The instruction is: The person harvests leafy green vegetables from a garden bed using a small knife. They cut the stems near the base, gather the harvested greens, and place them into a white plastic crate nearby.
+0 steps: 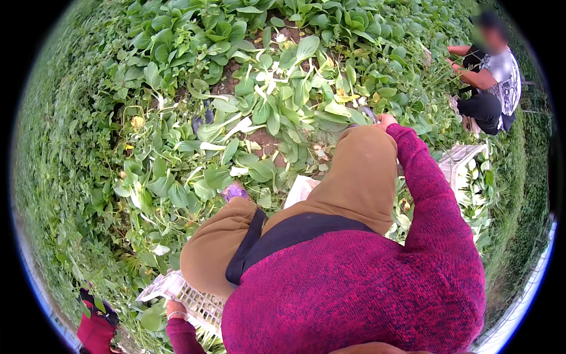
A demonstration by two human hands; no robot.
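My right hand (386, 120) is beside my right knee, closed around a tool with a grey blade (368, 113) that looks like a knife. Most of its handle is hidden in the fingers. At the lower left, my left hand (176, 308), with a bracelet at the wrist, grips the rim of a white plastic crate (201, 305). That crate stands beside and behind my left thigh, partly covered by my body. Before me lie cut bok choy plants (261, 108), their pale stems and green leaves scattered over the soil.
A second crate (451, 164) filled with bok choy stands at the right. Beyond it a co-worker (499, 84) crouches among the plants. Red clothing of another person (95, 325) shows at the lower left. Standing bok choy (163, 40) grows ahead. White plastic (301, 189) shows between my legs.
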